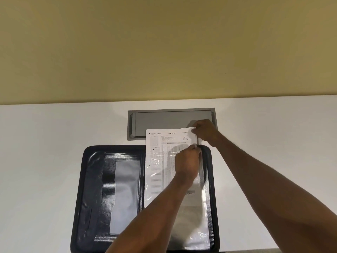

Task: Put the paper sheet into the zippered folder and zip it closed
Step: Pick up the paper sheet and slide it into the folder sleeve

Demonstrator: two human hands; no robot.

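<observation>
A black zippered folder (91,179) lies open flat on the white desk. On its right half sits a clear plastic sleeve (193,225). A printed paper sheet (164,143) is partly inside that sleeve, its top part sticking out past the folder's far edge. My right hand (206,132) pinches the sheet's top right corner. My left hand (187,163) rests on the sheet and pinches the sleeve's upper right edge. The lower part of the sheet is hidden by my left forearm.
A grey metal cable hatch (171,119) is set into the desk just behind the folder, with the sheet's top overlapping it. A yellow wall (164,52) rises at the desk's far edge. White desk surface (45,143) extends on both sides.
</observation>
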